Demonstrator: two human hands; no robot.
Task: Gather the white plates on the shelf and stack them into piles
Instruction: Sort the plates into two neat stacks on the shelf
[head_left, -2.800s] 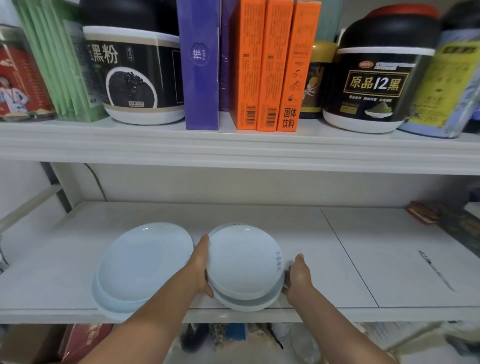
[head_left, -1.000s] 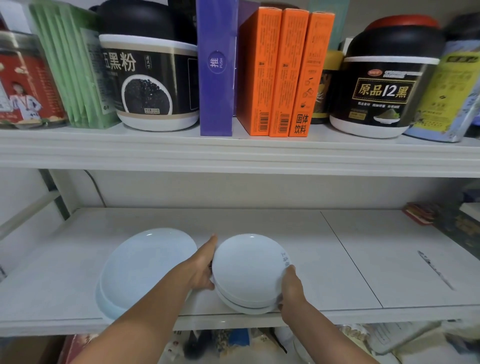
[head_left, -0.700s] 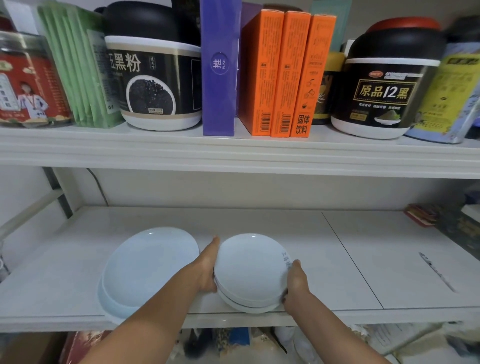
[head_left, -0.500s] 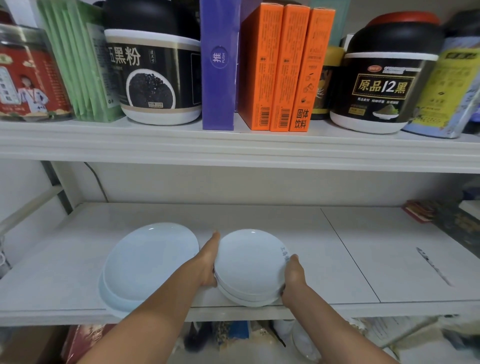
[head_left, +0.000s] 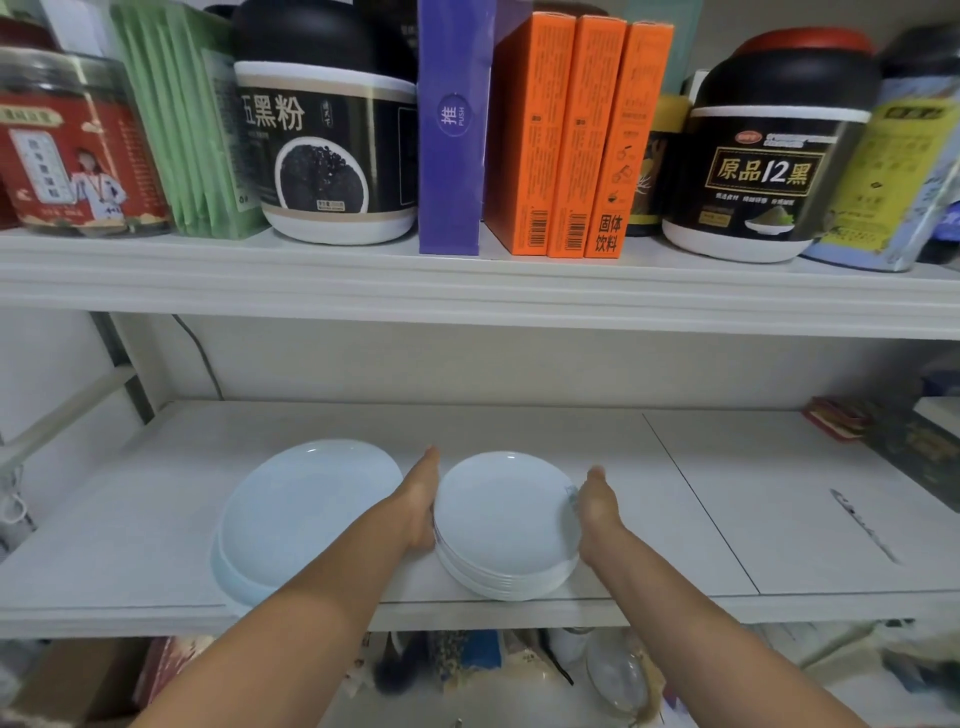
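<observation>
A pile of several small white plates (head_left: 506, 519) sits on the lower white shelf (head_left: 701, 519), close to its front edge. My left hand (head_left: 421, 501) lies flat against the pile's left side, fingers straight and pointing away from me. On the pile's right side my right hand (head_left: 597, 504) touches the rim with its thumb up. Just left of my left forearm rests a second pile of larger pale plates (head_left: 306, 514), part of it overhanging the front edge.
The upper shelf (head_left: 467, 291) hangs low over the plates and carries jars, orange boxes (head_left: 566, 140) and a purple box (head_left: 452, 130). Dark boxes and books (head_left: 883, 436) stand at the lower shelf's right end. Clutter lies below the shelf.
Both hands stayed on the small pile. Their fingers went from gripping its rim to lying straighter along its sides, and the pile settled square near the front edge.
</observation>
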